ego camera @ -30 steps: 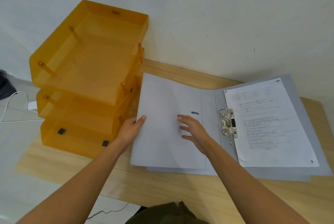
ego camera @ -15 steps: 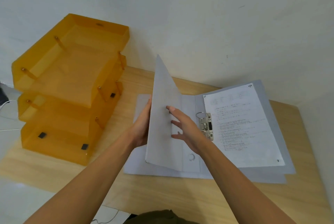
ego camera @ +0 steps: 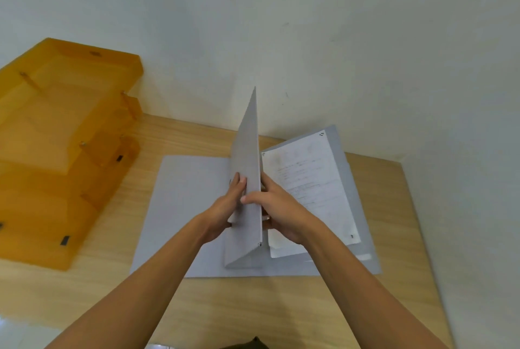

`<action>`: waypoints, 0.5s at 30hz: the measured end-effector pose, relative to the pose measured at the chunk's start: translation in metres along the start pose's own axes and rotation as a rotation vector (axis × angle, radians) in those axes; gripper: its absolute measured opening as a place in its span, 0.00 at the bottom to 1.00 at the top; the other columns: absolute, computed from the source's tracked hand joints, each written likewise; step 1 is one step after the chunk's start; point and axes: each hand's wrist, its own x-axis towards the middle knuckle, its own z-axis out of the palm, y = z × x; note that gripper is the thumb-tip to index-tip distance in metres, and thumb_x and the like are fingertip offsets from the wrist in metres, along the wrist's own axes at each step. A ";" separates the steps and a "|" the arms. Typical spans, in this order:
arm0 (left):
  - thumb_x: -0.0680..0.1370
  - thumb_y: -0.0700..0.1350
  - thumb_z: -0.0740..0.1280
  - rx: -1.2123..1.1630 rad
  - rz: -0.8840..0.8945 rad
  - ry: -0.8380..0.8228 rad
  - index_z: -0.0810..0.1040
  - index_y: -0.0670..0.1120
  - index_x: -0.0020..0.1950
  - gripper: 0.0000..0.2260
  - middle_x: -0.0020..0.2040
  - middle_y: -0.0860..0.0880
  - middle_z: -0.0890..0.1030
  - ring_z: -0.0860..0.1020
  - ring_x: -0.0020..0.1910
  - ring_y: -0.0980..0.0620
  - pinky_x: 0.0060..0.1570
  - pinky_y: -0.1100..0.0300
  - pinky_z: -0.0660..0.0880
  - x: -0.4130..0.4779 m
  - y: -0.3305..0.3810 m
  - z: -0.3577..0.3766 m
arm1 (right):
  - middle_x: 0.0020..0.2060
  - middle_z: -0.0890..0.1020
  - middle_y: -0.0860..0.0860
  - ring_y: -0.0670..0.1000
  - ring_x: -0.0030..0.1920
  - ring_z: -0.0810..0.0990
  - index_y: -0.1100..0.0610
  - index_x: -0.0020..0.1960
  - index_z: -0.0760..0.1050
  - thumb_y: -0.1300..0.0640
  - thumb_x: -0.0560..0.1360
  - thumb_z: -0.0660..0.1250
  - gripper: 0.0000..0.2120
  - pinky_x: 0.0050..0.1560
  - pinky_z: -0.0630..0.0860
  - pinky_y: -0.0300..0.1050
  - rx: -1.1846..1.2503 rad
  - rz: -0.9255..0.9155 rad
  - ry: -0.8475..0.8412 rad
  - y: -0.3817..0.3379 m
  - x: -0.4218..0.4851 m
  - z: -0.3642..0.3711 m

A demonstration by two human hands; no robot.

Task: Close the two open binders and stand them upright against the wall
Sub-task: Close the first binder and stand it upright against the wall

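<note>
Two grey binders lie stacked on the wooden table. The upper binder's left cover (ego camera: 247,157) stands almost vertical, swung up over its printed pages (ego camera: 309,180). My left hand (ego camera: 225,208) presses flat on the cover's outer left face. My right hand (ego camera: 278,210) grips the cover's near edge, thumb on the outer side and fingers behind it. The lower binder (ego camera: 183,208) lies open and flat beneath, its left cover bare. The ring mechanism is hidden behind the raised cover and my right hand.
An orange stack of translucent letter trays (ego camera: 62,146) stands at the left, close to the lower binder's edge. The white wall (ego camera: 309,39) runs along the table's far side. The table's right edge (ego camera: 416,208) lies just beyond the binders.
The upper binder's left cover has risen from flat to nearly vertical. My right hand moved from the cover's inner face to grip its near edge. The view shifted right.
</note>
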 end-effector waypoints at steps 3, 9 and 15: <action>0.77 0.71 0.54 -0.006 -0.079 0.098 0.53 0.60 0.82 0.35 0.81 0.50 0.61 0.59 0.80 0.46 0.73 0.31 0.58 0.004 -0.021 0.003 | 0.54 0.83 0.48 0.44 0.42 0.86 0.39 0.62 0.75 0.62 0.71 0.64 0.25 0.35 0.81 0.42 0.005 -0.035 0.021 0.002 -0.008 -0.015; 0.79 0.69 0.54 -0.015 -0.075 0.338 0.73 0.51 0.72 0.30 0.71 0.46 0.75 0.77 0.58 0.50 0.60 0.47 0.72 0.006 -0.043 -0.007 | 0.54 0.83 0.52 0.50 0.44 0.84 0.43 0.60 0.77 0.64 0.69 0.63 0.24 0.37 0.81 0.44 0.102 -0.063 -0.046 0.002 -0.010 -0.016; 0.81 0.63 0.57 0.108 -0.041 0.605 0.58 0.48 0.82 0.33 0.81 0.45 0.63 0.64 0.77 0.41 0.76 0.41 0.60 -0.004 -0.055 -0.055 | 0.60 0.83 0.53 0.58 0.59 0.82 0.50 0.64 0.76 0.69 0.74 0.63 0.23 0.58 0.80 0.55 0.174 -0.025 -0.025 0.019 -0.002 -0.022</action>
